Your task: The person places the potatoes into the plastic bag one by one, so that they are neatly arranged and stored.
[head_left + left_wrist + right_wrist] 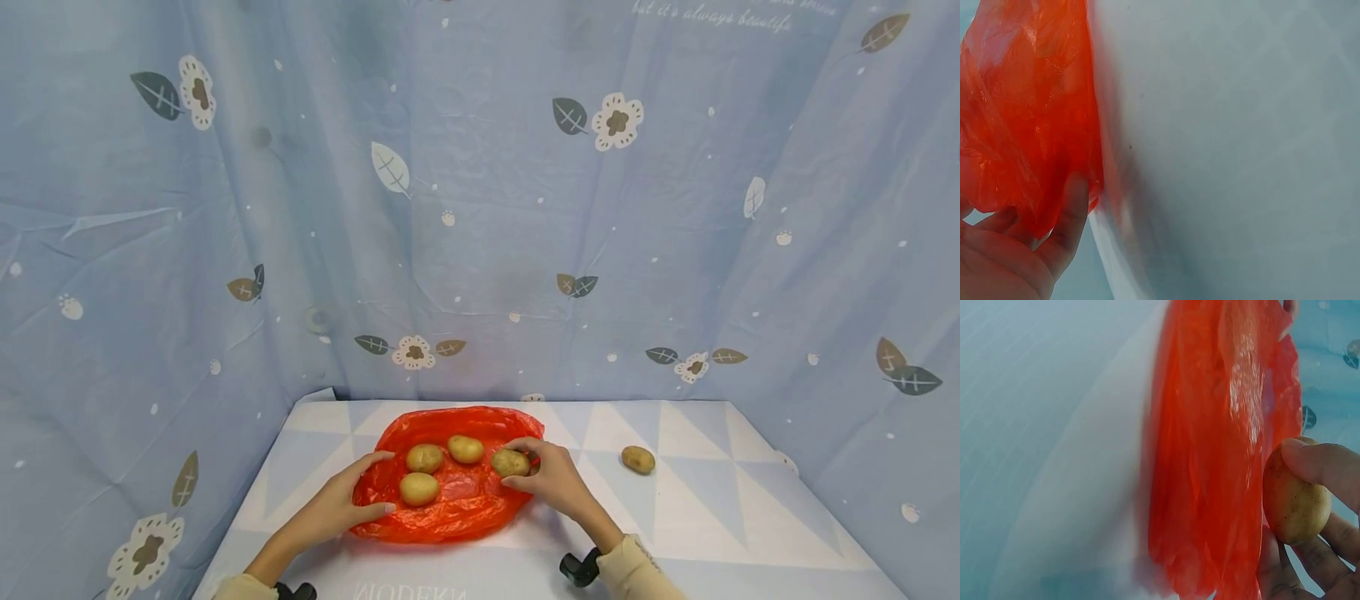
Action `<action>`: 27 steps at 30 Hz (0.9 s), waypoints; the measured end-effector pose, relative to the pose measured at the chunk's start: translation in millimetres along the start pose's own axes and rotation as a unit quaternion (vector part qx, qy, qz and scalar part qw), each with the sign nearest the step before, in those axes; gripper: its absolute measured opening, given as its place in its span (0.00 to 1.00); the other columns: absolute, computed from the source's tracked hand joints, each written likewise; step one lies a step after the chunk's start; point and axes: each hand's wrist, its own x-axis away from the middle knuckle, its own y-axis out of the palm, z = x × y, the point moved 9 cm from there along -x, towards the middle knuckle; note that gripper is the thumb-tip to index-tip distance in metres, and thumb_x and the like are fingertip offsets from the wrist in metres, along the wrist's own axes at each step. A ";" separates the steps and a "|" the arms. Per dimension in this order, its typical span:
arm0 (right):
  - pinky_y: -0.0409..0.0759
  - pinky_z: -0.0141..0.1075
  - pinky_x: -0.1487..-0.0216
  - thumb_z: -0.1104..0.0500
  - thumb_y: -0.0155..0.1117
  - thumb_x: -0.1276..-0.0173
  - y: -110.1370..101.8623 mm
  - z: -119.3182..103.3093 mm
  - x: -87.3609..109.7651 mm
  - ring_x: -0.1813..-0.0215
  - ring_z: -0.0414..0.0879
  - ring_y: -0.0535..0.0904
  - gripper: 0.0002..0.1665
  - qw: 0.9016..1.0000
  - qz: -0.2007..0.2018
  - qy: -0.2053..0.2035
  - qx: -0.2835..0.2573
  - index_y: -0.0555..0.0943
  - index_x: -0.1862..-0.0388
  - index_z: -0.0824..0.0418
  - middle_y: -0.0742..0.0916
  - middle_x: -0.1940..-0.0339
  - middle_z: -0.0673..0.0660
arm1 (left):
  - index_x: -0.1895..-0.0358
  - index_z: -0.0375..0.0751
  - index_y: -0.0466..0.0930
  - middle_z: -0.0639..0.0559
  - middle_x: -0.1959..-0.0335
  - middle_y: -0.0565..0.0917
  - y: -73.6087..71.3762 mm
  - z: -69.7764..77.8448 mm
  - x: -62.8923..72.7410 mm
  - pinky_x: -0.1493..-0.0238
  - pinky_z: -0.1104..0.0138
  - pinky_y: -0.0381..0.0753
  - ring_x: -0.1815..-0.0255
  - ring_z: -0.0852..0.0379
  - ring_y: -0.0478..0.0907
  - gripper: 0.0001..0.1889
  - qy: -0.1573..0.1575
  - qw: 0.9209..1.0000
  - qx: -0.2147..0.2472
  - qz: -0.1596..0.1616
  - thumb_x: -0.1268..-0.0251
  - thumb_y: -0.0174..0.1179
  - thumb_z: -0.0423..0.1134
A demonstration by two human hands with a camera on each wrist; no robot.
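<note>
A red plastic bag (450,521) lies spread open on the table, with three potatoes inside: one at its back (466,449), one at the left (424,459) and one nearer the front (419,489). My left hand (339,502) holds the bag's left side, thumb and fingers spread apart around it; in the left wrist view the thumb (1070,219) lies along the red film. Between thumb and fingers, my right hand (551,475) pinches another potato (510,462) over the bag's right side. The right wrist view shows this potato (1294,494) beside the bag's wall (1210,450).
One more potato (638,460) lies on the table to the right of the bag. The table (697,533) has a white and pale blue triangle cover. A blue patterned curtain (495,233) hangs behind and at both sides.
</note>
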 end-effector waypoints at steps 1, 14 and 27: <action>0.80 0.33 0.60 0.52 0.84 0.45 2.0 -1.5 -0.6 0.59 0.43 0.79 0.26 1.000 -0.001 -0.002 -0.002 0.86 0.47 0.49 0.87 0.54 0.47 | 0.26 0.48 0.69 0.40 0.26 0.70 0.0 -0.3 -0.2 0.36 0.42 0.76 0.29 0.36 0.69 0.41 -0.003 1.000 0.001 0.001 0.42 0.77 0.47; 0.81 0.34 0.57 0.52 0.84 0.45 35.0 -13.7 -8.0 0.56 0.42 0.79 0.26 1.000 -0.025 -0.012 -0.012 0.86 0.47 0.50 0.88 0.52 0.46 | 0.26 0.47 0.69 0.39 0.26 0.69 1.0 -1.0 -0.5 0.38 0.42 0.78 0.29 0.35 0.69 0.41 -0.006 1.000 0.003 0.001 0.42 0.77 0.47; 0.83 0.39 0.50 0.52 0.84 0.45 60.9 -22.0 -18.6 0.52 0.44 0.79 0.26 0.999 -0.041 -0.005 -0.010 0.87 0.47 0.52 0.88 0.51 0.46 | 0.26 0.46 0.69 0.39 0.27 0.70 0.8 2.1 0.2 0.35 0.40 0.75 0.28 0.34 0.68 0.40 0.006 1.000 -0.002 0.000 0.42 0.77 0.47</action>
